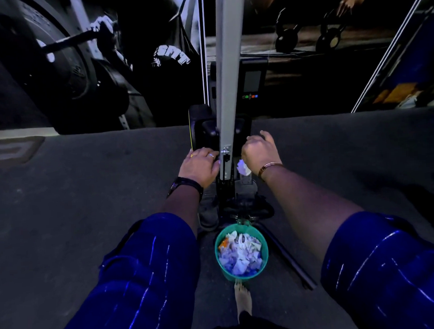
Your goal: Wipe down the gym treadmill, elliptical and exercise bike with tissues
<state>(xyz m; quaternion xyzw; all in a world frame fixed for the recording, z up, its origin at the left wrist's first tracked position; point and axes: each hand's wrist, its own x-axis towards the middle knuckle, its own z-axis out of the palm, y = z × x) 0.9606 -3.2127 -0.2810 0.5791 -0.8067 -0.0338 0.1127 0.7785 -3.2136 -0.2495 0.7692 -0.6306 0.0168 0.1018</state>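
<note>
The left hand lies relaxed with the fingers nearly straight. Its fingertips touch the lower end of the grey post of an exercise machine, beside a small metal bracket. This hand holds nothing. It wears rings, and there is a dark watch on the wrist.

The right hand is on the other side of the post, with the fingers curled. It holds a crumpled white tissue, which sticks out below the palm, just beside the post. A thin bangle is on this wrist. Both forearms come out of shiny blue sleeves.

The light is very dim, so the black base of the machine is hard to make out, and I cannot tell which kind of machine it is. The post is cut off at the top edge. A dark console with small coloured buttons stands partly behind the post. Whether the tissue really touches the post is not clear.

On the dark floor, near the base of the machine, stands a green bucket. It is filled with many crumpled used tissues, mostly white. A bare foot is just below the bucket.
</note>
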